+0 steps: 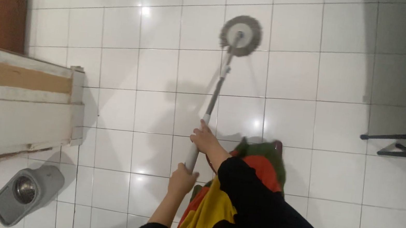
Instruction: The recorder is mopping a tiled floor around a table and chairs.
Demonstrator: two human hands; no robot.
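Note:
A long grey-handled mop (217, 87) reaches out over the white tiled floor (312, 159), its round grey head (241, 35) lying flat on the tiles far ahead. My right hand (205, 139) grips the handle higher up. Closer to my body, my left hand (181, 179) is closed around the handle's lower end. Both arms wear black sleeves, and a colourful garment in red, yellow and green (253, 170) hangs below them.
A grey mop bucket with a metal spinner basket (27, 194) stands at the lower left. A white wooden door frame or wall edge (16, 105) fills the left side. Dark furniture legs (402, 148) stick in from the right.

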